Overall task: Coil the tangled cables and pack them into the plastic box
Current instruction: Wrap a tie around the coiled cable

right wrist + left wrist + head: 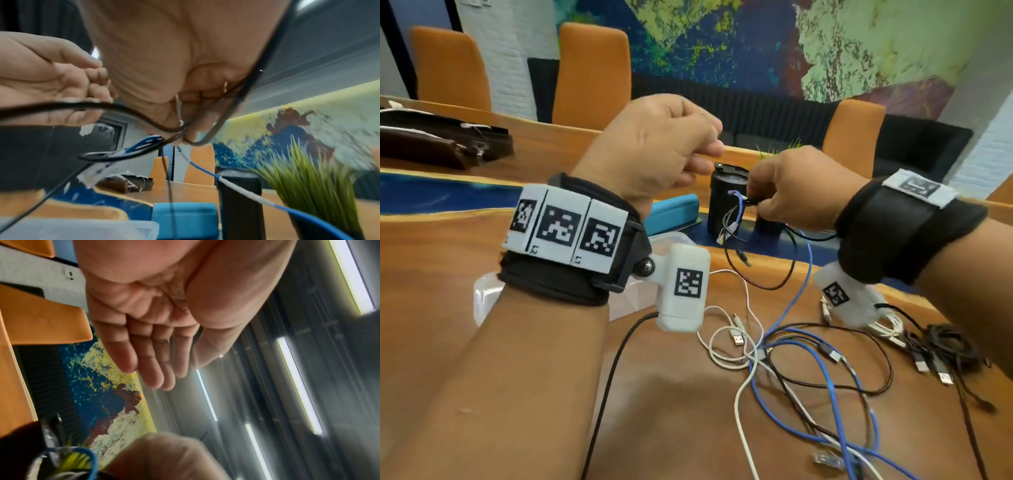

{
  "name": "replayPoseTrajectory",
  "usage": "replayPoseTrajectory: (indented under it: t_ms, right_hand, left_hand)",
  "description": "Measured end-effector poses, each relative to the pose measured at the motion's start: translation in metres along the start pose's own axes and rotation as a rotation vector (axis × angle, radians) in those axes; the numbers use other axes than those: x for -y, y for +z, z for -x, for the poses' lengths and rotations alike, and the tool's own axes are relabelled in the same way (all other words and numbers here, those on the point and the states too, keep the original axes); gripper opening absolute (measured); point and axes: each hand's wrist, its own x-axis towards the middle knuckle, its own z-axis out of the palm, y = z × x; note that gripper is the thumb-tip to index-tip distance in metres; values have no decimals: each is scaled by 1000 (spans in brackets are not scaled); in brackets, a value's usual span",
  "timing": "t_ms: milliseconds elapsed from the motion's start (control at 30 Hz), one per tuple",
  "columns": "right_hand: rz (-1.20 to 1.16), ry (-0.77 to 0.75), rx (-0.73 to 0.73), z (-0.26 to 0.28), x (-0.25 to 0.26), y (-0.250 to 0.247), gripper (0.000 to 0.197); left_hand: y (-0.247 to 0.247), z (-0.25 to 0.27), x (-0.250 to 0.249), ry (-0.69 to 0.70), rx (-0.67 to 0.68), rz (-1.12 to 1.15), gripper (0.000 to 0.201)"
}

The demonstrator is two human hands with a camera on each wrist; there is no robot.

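- Cables [808, 359] lie tangled on the near right of the wooden table [441, 246]: blue, black and white strands crossing one another.
- Right hand [791, 192], raised above the table, pinches a small bunch of black and blue cable ends, with strands hanging down to the tangle.
- Left hand [657, 144] is raised beside it; its fingers look loosely curled and, as far as the blurred wrist view shows, hold nothing.
- Plastic box [486, 294] sits at near left, mostly hidden by the left wrist.
- Black tumbler [726, 202] stands beyond the hands.

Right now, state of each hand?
Left hand: open, fingers straight, holding nothing.
Right hand: closed on a bunch of cables, black and blue, lifted above the table.
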Motion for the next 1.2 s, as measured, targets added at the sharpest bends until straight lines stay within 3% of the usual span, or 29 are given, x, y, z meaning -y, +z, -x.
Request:
replayPoseTrajectory:
  t_ms: [133,267,367,467,567,633,733,800,900,1000,1100,1200]
  right_hand:
    - [79,-92,-27,20,10,-9,14]
    - [47,-126,-93,31,4,-14,10]
    - [70,-53,-105,38,-10,-16,5]
    - [94,122,-65,44,-31,-17,6]
    - [81,269,-135,51,-50,-15,7]
    - [66,248,-167,56,-51,-8,9]
    - [58,56,-112,66,-38,13,11]
    - [32,44,-119,68,-34,23,9]
    - [-138,296,-217,62,-54,17,14]
    - [-372,442,-396,59,-76,9,14]
    - [-812,497,-476,66,-76,4,17]
    - [-992,459,-514,72,-71,1,20]
  left_hand:
    - [23,1,16,200,238,-447,26]
    - [42,2,37,157,379,-618,17]
    - [46,0,44,68,373,-575,16]
    - [43,-1,45,45,351,-463,24]
    - [46,0,42,46,343,-353,22]
    - [50,0,41,45,263,-252,21]
    - [53,-1,41,37,144,-165,21]
    - [51,-1,42,46,164,-216,18]
    - [47,2,40,-9,324,-330,14]
    - [46,4,38,-65,436,-453,12]
    - [51,7,38,-60,434,-523,10]
    - [61,8,38,-18,323,-523,16]
